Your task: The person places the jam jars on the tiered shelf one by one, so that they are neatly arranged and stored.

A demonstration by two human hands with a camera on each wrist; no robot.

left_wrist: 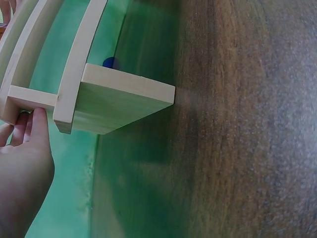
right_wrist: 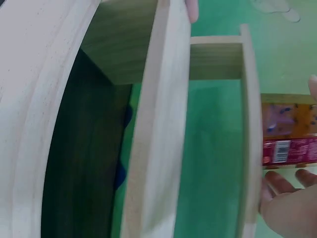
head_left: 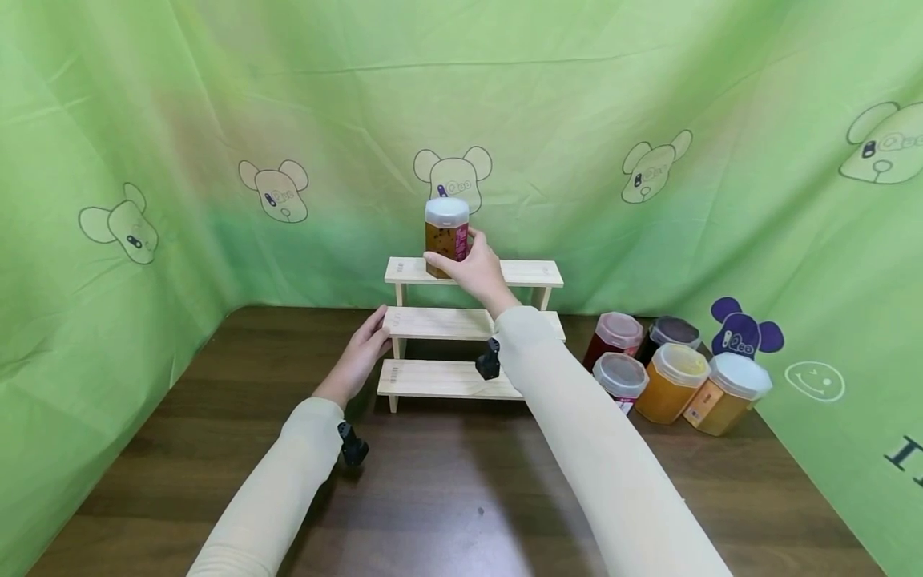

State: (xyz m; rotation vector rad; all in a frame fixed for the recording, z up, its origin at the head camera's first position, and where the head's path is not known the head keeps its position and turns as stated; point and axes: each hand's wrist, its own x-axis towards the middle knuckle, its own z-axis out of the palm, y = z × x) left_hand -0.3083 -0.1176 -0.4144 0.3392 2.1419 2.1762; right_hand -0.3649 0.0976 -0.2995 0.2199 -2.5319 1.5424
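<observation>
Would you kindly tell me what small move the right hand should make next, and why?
Probably let the right hand loosen its grip on the brown-filled, white-lidded faceted jar: it looks upright, its base seemingly on the top tier of the pale wooden three-step stand, which the left hand holds at its left end.

You have a rack (head_left: 433, 323) of pale wood, which looks smooth, matt and quite raw. Under it, the table (head_left: 425, 481) shows dark wood grain, and its finish is a little glossy, with a soft shine in front of the rack. Behind the rack, the curtain (head_left: 360, 104) is cloth, lightly creased. At the rack's top, your jar (head_left: 440, 238) seems to be clear, smooth plastic; its lid (head_left: 447, 211) is milky plastic. The other jars (head_left: 667, 394), right of the rack, look like similar plastic. Your sleeves (head_left: 591, 433), before the rack, are matt cloth.
</observation>
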